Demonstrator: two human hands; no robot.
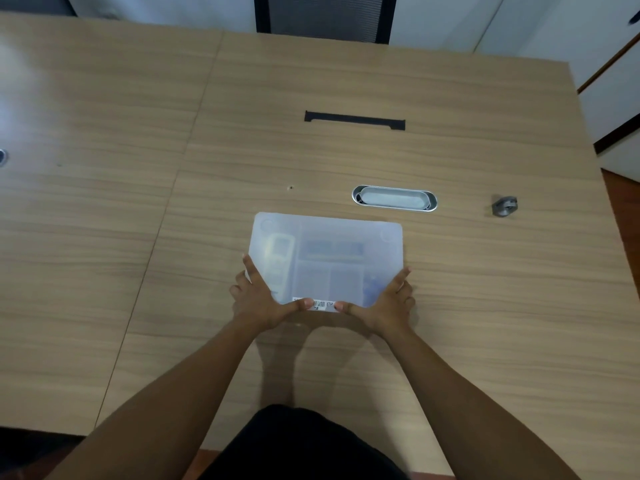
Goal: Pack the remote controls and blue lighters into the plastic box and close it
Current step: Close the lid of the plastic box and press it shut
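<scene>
Our two forearms reach out from the near edge of the table (104, 237), and we take the scene from the left. Our left hand (258, 299) clasps the near left corner of the plastic box (329, 261), fingers up its left side, thumb pressed on the near rim. Through the cloudy lid (346, 230), which lies flat over the box, we make out a pale remote control (278, 252) at the left and something blue at the near right, too blurred to name. Our right hand (388, 303) mirrors the grip at the near right corner. The box's long axis runs left to right, centred between our hands, so neither is nearer. We judge that only pressing the lid shut remains. Farther right lie a metal grommet (394, 198) and a small grey object (504, 205).
</scene>
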